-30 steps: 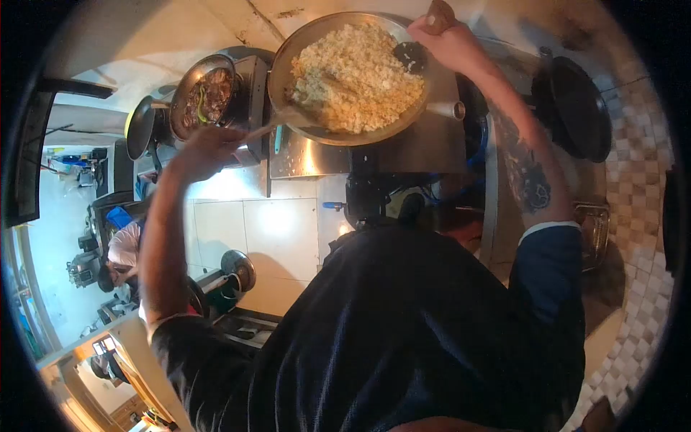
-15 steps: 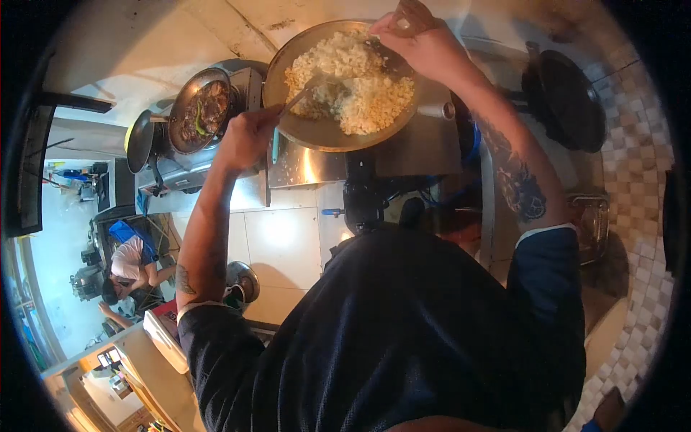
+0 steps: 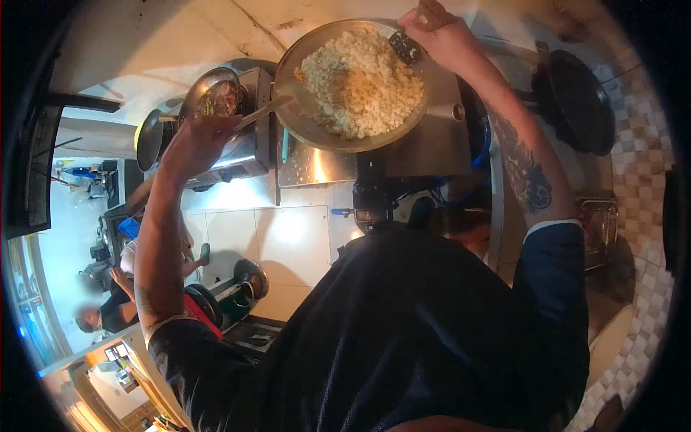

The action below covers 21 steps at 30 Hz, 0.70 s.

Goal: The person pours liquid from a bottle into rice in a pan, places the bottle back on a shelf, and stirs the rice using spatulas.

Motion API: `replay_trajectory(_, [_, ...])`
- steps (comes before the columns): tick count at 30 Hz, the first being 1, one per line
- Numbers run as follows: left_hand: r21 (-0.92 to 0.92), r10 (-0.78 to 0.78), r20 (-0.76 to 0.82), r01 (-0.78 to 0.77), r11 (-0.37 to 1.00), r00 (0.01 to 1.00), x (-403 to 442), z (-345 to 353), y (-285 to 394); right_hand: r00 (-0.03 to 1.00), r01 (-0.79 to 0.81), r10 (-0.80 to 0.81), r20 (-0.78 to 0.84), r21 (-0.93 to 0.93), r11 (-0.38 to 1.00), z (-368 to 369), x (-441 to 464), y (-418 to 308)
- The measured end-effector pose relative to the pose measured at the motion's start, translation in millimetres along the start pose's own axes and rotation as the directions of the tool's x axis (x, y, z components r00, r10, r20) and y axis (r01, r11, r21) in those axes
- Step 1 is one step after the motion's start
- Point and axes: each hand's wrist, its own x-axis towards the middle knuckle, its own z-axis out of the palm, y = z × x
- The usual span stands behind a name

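A wide metal pan holds a heap of rice, pale with a yellowish patch. My left hand is closed around the handle of a wooden spatula, whose end reaches the pan's left side. At the pan's upper right, my right hand grips the handle of a dark slotted turner, its blade at the edge of the rice. The pan's handle points right, with neither hand on it.
A smaller pan of dark cooked food is at the left, beside a black pan. A dark wok is at the right. Other people are at the lower left, near a round lid.
My left hand and the wooden spatula have moved left, out of the rice. My right hand shifted slightly right, uncovering the turner's blade. The rice is heaped more together.
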Motion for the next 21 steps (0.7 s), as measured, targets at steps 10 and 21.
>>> replay_trajectory(10, [-0.224, -0.010, -0.025, 0.004, 0.975, 1.000, 59, 129, -33, 0.988, -0.134, 0.109, 0.109, 0.267, 0.954, 16, -12, -35])
replay_trajectory(21, [0.008, 0.084, -0.106, -0.084, 0.996, 0.991, 51, 46, 16, 0.997, 0.051, -0.056, 0.050, 0.088, 0.995, 4, -3, -31])
